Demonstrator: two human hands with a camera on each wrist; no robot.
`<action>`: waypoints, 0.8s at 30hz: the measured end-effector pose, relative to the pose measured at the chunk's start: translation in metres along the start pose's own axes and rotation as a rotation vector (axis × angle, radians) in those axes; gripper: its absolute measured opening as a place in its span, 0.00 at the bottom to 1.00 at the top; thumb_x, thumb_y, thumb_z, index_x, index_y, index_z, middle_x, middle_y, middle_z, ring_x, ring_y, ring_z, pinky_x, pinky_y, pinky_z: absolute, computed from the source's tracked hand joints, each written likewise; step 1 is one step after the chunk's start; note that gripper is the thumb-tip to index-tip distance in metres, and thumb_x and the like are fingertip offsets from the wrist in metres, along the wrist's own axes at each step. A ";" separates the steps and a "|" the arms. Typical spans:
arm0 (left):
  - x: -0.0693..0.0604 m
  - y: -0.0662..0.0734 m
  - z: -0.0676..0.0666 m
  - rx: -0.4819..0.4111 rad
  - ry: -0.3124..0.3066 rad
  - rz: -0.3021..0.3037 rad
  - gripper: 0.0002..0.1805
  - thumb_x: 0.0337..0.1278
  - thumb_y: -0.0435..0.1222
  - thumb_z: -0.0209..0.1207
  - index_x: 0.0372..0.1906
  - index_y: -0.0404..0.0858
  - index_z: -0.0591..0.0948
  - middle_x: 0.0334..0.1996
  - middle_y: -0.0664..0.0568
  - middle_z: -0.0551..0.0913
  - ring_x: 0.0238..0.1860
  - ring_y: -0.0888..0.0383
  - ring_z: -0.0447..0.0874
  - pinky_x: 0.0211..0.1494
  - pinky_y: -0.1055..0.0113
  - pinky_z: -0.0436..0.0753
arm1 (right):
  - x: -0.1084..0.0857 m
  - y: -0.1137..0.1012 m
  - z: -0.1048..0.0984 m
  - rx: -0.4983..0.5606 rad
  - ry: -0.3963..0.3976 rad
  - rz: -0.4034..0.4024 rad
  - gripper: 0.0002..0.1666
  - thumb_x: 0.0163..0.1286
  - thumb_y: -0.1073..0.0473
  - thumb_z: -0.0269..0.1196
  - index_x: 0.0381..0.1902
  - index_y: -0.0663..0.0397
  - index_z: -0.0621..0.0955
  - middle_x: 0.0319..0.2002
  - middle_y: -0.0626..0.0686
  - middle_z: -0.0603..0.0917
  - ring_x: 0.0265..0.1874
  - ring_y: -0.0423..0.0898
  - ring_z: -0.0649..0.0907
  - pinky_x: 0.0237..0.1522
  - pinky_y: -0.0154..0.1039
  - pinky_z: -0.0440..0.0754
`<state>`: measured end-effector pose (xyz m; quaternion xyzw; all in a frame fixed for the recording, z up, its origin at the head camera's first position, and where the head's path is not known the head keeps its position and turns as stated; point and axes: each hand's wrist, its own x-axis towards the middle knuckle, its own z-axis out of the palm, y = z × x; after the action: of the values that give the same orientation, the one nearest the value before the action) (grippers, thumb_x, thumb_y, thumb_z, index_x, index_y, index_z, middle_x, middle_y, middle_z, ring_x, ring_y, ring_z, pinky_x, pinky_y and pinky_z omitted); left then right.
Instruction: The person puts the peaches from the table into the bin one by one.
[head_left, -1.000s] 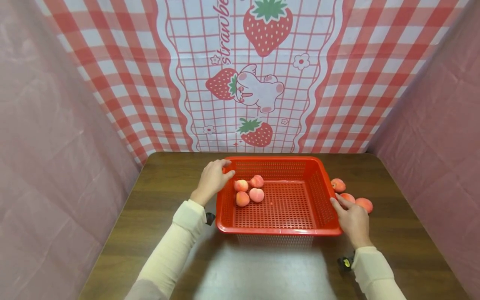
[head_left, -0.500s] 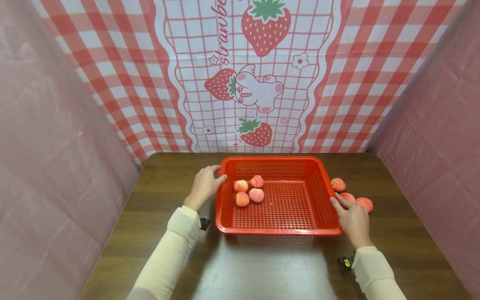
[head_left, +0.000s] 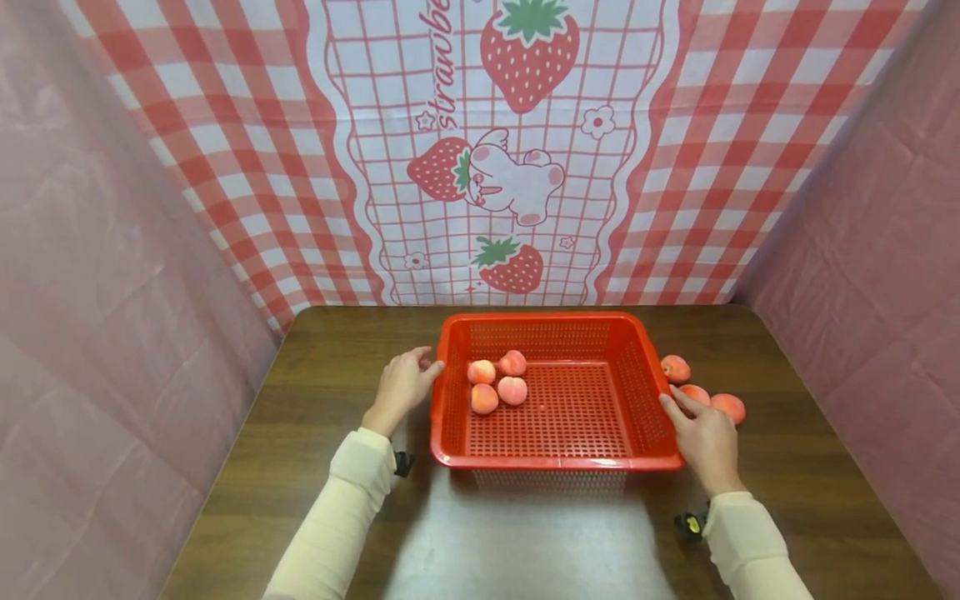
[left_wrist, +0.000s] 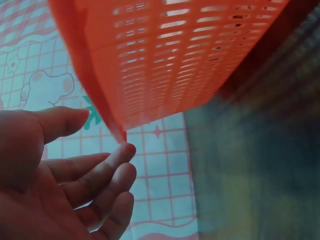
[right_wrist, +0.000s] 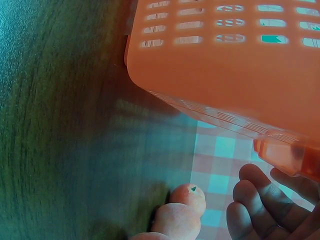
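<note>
A red plastic basket point(head_left: 570, 462) with slotted walls stands on the table. Several peaches point(head_left: 483, 398) lie inside, grouped toward its left side. My left hand point(head_left: 401, 385) is just outside the left rim, fingers loosely bent, holding nothing; in the left wrist view its palm and separated fingers point(left_wrist: 122, 177) show beside the basket wall point(left_wrist: 165, 55). At the right rim, my right hand point(head_left: 705, 442) pinches the edge, thumb over it. Seen from the right wrist, fingers point(right_wrist: 250, 175) sit under the rim handle point(right_wrist: 280, 155); the thumb is hidden there.
Three peaches point(head_left: 727, 408) lie on the wooden table point(head_left: 300, 467) just right of the basket, close to my right hand. A strawberry-print cloth point(head_left: 510, 200) hangs behind the table. Pink curtains point(head_left: 862, 275) flank both sides.
My left hand has drawn back from the basket's left rim, moving left and toward me. My right hand, the basket and the peaches look unmoved.
</note>
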<state>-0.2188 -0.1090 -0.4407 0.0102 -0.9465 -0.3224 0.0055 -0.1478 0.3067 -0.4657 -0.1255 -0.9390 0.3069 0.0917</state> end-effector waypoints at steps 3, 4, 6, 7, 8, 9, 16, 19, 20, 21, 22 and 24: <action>-0.002 -0.002 0.002 0.003 0.000 -0.012 0.27 0.64 0.47 0.58 0.62 0.34 0.77 0.46 0.42 0.87 0.51 0.44 0.83 0.58 0.49 0.77 | 0.000 0.000 0.000 0.002 0.002 -0.005 0.32 0.71 0.37 0.54 0.62 0.52 0.77 0.23 0.63 0.84 0.26 0.55 0.75 0.28 0.39 0.65; -0.002 -0.003 0.002 0.005 0.000 -0.014 0.27 0.64 0.47 0.58 0.62 0.34 0.77 0.46 0.42 0.87 0.51 0.44 0.83 0.58 0.49 0.77 | 0.001 0.000 0.000 0.001 0.003 -0.005 0.32 0.71 0.37 0.54 0.62 0.52 0.77 0.23 0.64 0.84 0.27 0.55 0.75 0.28 0.39 0.65; -0.003 -0.004 0.004 0.013 -0.002 -0.014 0.27 0.65 0.48 0.57 0.62 0.34 0.77 0.45 0.42 0.87 0.50 0.44 0.83 0.58 0.49 0.77 | 0.001 0.000 0.000 0.001 -0.005 0.004 0.32 0.71 0.37 0.54 0.63 0.52 0.76 0.24 0.64 0.84 0.27 0.55 0.75 0.28 0.39 0.66; -0.004 -0.004 0.005 0.015 -0.005 -0.016 0.28 0.65 0.48 0.57 0.62 0.34 0.77 0.45 0.42 0.87 0.50 0.44 0.84 0.58 0.49 0.78 | 0.001 -0.001 0.000 0.000 -0.007 0.007 0.33 0.71 0.37 0.53 0.63 0.52 0.76 0.24 0.64 0.84 0.27 0.55 0.75 0.28 0.39 0.66; -0.004 -0.004 0.005 0.017 -0.010 -0.019 0.28 0.65 0.49 0.57 0.62 0.34 0.76 0.44 0.43 0.87 0.50 0.44 0.84 0.57 0.49 0.78 | 0.001 -0.001 0.000 0.001 -0.010 0.011 0.33 0.71 0.36 0.53 0.63 0.52 0.76 0.25 0.64 0.85 0.27 0.55 0.75 0.28 0.39 0.66; -0.005 -0.005 0.006 0.019 -0.015 -0.021 0.28 0.65 0.49 0.57 0.62 0.34 0.76 0.44 0.43 0.88 0.49 0.44 0.84 0.57 0.49 0.78 | 0.001 -0.001 0.000 0.001 -0.014 0.015 0.33 0.71 0.36 0.53 0.63 0.52 0.76 0.25 0.64 0.85 0.27 0.54 0.75 0.28 0.39 0.66; -0.006 -0.004 0.010 -0.024 -0.025 -0.034 0.27 0.65 0.47 0.58 0.63 0.35 0.76 0.42 0.43 0.88 0.45 0.45 0.85 0.54 0.50 0.80 | 0.000 -0.002 -0.002 0.020 -0.051 0.062 0.34 0.71 0.35 0.53 0.64 0.50 0.74 0.21 0.60 0.84 0.23 0.51 0.70 0.24 0.38 0.65; -0.006 -0.004 0.012 -0.040 -0.019 -0.039 0.26 0.64 0.46 0.59 0.62 0.35 0.77 0.40 0.44 0.88 0.42 0.47 0.85 0.52 0.51 0.81 | 0.000 -0.003 -0.002 0.026 -0.064 0.080 0.35 0.70 0.34 0.53 0.65 0.49 0.74 0.18 0.57 0.82 0.21 0.50 0.68 0.22 0.38 0.65; -0.006 -0.004 0.013 -0.047 -0.019 -0.042 0.26 0.64 0.45 0.59 0.62 0.35 0.77 0.39 0.44 0.88 0.40 0.48 0.85 0.50 0.52 0.81 | 0.000 -0.003 -0.002 0.025 -0.062 0.080 0.35 0.70 0.34 0.53 0.65 0.49 0.74 0.18 0.56 0.82 0.21 0.50 0.68 0.22 0.38 0.65; -0.006 -0.004 0.013 -0.051 -0.015 -0.042 0.26 0.64 0.45 0.59 0.62 0.35 0.77 0.38 0.45 0.88 0.38 0.49 0.84 0.49 0.53 0.81 | 0.000 -0.003 -0.002 0.021 -0.057 0.074 0.35 0.70 0.34 0.53 0.65 0.49 0.74 0.18 0.56 0.82 0.21 0.50 0.68 0.22 0.38 0.65; -0.006 -0.005 0.014 -0.057 -0.012 -0.042 0.26 0.64 0.45 0.60 0.62 0.36 0.77 0.37 0.45 0.88 0.37 0.49 0.84 0.48 0.54 0.81 | 0.000 -0.003 -0.002 0.019 -0.059 0.074 0.35 0.70 0.34 0.53 0.65 0.49 0.74 0.17 0.55 0.81 0.21 0.49 0.67 0.22 0.38 0.65; -0.007 -0.005 0.015 -0.068 -0.004 -0.040 0.25 0.63 0.45 0.60 0.61 0.35 0.78 0.36 0.46 0.87 0.35 0.50 0.83 0.47 0.54 0.81 | -0.001 -0.003 -0.002 0.014 -0.057 0.066 0.35 0.70 0.34 0.53 0.65 0.49 0.74 0.16 0.55 0.80 0.20 0.50 0.67 0.22 0.38 0.65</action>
<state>-0.2117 -0.1036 -0.4558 0.0282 -0.9346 -0.3547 -0.0026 -0.1471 0.3055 -0.4625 -0.1471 -0.9343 0.3199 0.0554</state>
